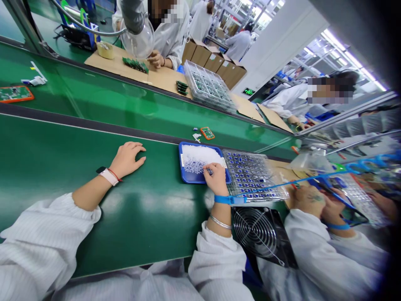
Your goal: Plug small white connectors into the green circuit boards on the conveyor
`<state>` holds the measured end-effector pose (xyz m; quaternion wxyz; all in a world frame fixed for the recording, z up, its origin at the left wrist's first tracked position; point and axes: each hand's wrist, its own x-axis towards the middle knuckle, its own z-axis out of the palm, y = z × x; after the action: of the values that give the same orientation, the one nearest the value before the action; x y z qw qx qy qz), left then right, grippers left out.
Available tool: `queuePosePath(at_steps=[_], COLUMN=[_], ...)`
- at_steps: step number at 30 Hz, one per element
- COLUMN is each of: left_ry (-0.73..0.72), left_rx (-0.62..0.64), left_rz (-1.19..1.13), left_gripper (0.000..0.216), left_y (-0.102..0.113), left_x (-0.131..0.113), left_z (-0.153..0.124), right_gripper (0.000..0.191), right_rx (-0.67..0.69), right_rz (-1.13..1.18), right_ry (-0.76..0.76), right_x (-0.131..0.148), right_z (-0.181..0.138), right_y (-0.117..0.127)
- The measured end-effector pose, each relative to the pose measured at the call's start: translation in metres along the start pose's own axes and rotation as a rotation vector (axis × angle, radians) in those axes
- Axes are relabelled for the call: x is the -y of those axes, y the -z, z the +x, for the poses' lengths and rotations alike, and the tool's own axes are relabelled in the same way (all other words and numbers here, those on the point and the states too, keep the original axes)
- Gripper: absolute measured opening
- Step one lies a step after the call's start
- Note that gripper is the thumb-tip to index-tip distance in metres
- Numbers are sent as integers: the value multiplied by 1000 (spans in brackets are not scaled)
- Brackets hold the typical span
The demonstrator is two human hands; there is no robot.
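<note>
My left hand [127, 161] lies on the green work surface [150, 217], its fingers loosely stretched and nothing in them. Over a shallow blue tray [191, 179], my right hand [216, 177] has its thumb and fingertips pinched together among small white pieces [200, 154]. Whatever is between those fingertips is too small to make out. The white pieces are heaped at the tray's far side and thinner near my fingers. Touching or very close to the tray's right side is a clear plastic tray [250, 175] with rows of small blue parts. A blue strap with a cord circles my right wrist.
Behind the dark rail, a green belt [125, 100] carries an orange-edged circuit board [207, 133] and white parts [196, 136]. A black fan with a wire guard [255, 232] sits right of my forearm. A co-worker's hands [308, 200] work at the right. Clear boxes [209, 85] stand across the belt.
</note>
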<state>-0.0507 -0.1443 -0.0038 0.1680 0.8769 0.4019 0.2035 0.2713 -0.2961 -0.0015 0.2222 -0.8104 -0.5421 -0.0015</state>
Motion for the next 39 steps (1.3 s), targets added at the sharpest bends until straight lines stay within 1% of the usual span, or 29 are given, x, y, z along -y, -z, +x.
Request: queuePosePath(at_steps=[9,14,20,29,35,39], left_ry=[-8,-15,-12,-15,-16,-18], left_rx=[-8,-8,-4,-16,-16,-22], left_rz=[10,10,19,34,31,25], left_gripper=[31,31,31,32,31,31], left_y=[0,0,0,0,-1,-1], left_x=[1,1,1,1,2,3], left_z=[0,0,0,0,0,0], right_gripper=[18,19,23,26,23,24], right_rx=[5,11,15,39,1,-14], right_rz=[21,36,56,39,64,75], right_ry=[53,52,92,68,82,65], right_x=[0,3,6,8,8,7], right_z=[1,1,0,-1,0,-1], right_y=[-1,1,-1,-3,-1,-1])
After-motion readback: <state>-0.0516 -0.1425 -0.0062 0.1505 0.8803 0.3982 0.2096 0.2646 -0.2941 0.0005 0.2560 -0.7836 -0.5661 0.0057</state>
